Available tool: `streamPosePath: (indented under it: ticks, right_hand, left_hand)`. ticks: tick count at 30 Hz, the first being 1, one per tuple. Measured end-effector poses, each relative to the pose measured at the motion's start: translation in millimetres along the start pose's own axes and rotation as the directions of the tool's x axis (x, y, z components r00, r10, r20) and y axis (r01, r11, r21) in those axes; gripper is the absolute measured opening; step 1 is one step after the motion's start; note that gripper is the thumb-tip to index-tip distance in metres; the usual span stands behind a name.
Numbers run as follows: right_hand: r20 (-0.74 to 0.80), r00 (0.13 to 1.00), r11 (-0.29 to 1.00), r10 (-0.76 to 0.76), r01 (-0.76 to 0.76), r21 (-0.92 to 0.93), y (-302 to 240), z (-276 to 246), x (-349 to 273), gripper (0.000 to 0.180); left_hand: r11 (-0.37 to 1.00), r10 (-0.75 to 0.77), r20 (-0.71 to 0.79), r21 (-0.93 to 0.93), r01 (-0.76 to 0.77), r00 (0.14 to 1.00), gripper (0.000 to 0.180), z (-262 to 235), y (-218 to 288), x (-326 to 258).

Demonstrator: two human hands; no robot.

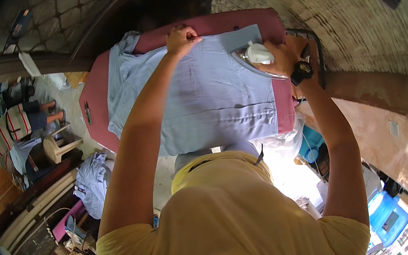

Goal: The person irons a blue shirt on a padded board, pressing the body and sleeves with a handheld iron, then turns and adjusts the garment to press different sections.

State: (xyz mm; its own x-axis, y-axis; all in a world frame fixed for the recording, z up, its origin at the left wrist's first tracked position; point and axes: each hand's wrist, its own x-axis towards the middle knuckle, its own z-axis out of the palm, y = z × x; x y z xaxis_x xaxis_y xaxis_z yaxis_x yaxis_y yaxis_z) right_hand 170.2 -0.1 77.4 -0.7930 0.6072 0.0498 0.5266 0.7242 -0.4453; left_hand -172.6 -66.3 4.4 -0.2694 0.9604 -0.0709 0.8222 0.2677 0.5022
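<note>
A light blue shirt (208, 84) lies spread over a dark red ironing board (246, 18). My left hand (182, 39) is at the shirt's far edge, its fingers pinched together on the cloth. At the right end, my right hand (282, 57) is wrapped round the handle of a white clothes iron (258, 53). The iron's silvery soleplate rests on the shirt near its far right corner, with the tip toward the left. Bunched cloth of the same shirt lies at the board's far left.
A dark pen-like item (88, 113) lies on the board's left end. A black metal frame (315, 42) sticks out beyond the right end, near a wall. To the left are a pile of blue clothes (91, 184), a stool (57, 148) and another person (16, 124).
</note>
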Motion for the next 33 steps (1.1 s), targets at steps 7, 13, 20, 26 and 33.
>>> streamPosePath:
  ticks: [7, 13, 20, 26, 33]
  right_hand:
    - [0.03, 0.999, 0.976, -0.018, 0.024, -0.215, -34.9, 12.7, 72.0, 0.062]
    - [0.135, 0.989, 0.968, -0.061, 0.091, -0.234, -44.5, 14.2, 95.6, 0.056]
    - [0.201, 0.964, 0.961, -0.172, 0.209, -0.179, -96.3, 32.7, 137.0, 0.061]
    - [0.102, 0.964, 0.957, -0.244, 0.257, -0.135, -141.2, 65.9, 173.4, 0.059]
    - [0.143, 0.958, 0.954, -0.247, 0.267, -0.139, -187.3, 87.6, 210.5, 0.057]
  left_hand:
    - [0.97, 0.22, -0.075, -0.085, -0.226, 0.973, 0.026, -3.5, -42.6, -6.5]
    - [0.875, 0.165, 0.234, 0.413, -0.252, 0.958, 0.035, -107.2, -109.5, -39.1]
    - [0.897, 0.017, 0.047, 0.441, -0.037, 0.999, 0.041, -123.2, -164.8, -51.6]
    - [0.931, 0.034, -0.078, 0.365, -0.003, 0.996, 0.038, -113.8, -163.8, -51.7]
    - [0.97, 0.14, -0.513, 0.244, -0.013, 0.847, 0.032, -111.8, -173.7, -87.3]
